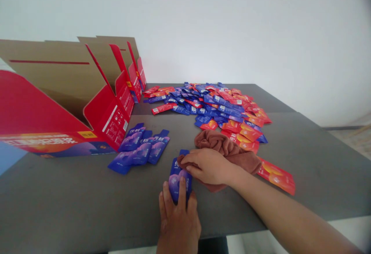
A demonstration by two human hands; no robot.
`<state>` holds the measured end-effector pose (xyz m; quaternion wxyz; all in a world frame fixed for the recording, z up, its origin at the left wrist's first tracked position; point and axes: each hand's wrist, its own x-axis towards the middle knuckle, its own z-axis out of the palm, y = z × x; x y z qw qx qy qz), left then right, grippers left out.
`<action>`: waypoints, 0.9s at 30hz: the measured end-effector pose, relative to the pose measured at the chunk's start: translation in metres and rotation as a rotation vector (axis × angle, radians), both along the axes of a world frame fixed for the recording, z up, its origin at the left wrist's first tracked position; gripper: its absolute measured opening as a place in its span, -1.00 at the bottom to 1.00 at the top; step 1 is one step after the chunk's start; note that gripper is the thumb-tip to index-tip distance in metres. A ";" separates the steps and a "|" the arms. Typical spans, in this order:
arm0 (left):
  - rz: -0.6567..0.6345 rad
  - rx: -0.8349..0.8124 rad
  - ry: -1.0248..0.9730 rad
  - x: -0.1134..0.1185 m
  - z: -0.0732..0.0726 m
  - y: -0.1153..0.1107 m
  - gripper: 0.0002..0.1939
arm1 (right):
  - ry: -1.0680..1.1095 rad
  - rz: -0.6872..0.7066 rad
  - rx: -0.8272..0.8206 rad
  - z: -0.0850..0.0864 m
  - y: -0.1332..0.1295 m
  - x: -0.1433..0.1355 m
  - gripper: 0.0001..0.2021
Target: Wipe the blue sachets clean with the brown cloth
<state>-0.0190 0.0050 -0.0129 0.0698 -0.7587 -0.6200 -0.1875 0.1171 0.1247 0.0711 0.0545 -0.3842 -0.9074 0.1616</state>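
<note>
A blue pouch (176, 186) with purple fruit print lies on the table in front of me. My left hand (179, 217) holds its near end, fingers laid over it and along its edges. On the pouch's far end, my right hand (209, 166) presses a bunched brown cloth (220, 144), its fingers closed round a fold. The rest of the cloth spreads behind and beside that hand. A red pouch (278, 176) sticks out from under the cloth at the right. Several blue pouches (142, 150) overlap to the left of my hands.
Open red cardboard boxes (100, 124) stand in a row along the left side, their brown flaps raised. A wide heap of blue and red pouches (216, 105) covers the table's far middle. The grey table (87, 204) ends near me at its front edge; a white wall (203, 26) rises behind.
</note>
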 end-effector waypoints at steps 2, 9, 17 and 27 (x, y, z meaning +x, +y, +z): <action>0.000 0.022 0.028 0.000 -0.001 0.000 -0.73 | -0.006 0.023 0.000 0.001 -0.001 0.000 -0.74; -0.009 -0.007 -0.001 -0.001 -0.002 -0.001 -0.67 | 0.022 0.141 0.004 0.006 -0.005 0.001 -0.77; -0.015 0.018 0.023 0.000 0.000 0.000 -0.71 | 0.004 0.092 -0.019 0.004 -0.001 0.001 -0.75; -0.002 -0.012 -0.024 -0.002 -0.001 0.000 -0.69 | -0.015 0.059 0.003 0.004 -0.002 0.001 -0.75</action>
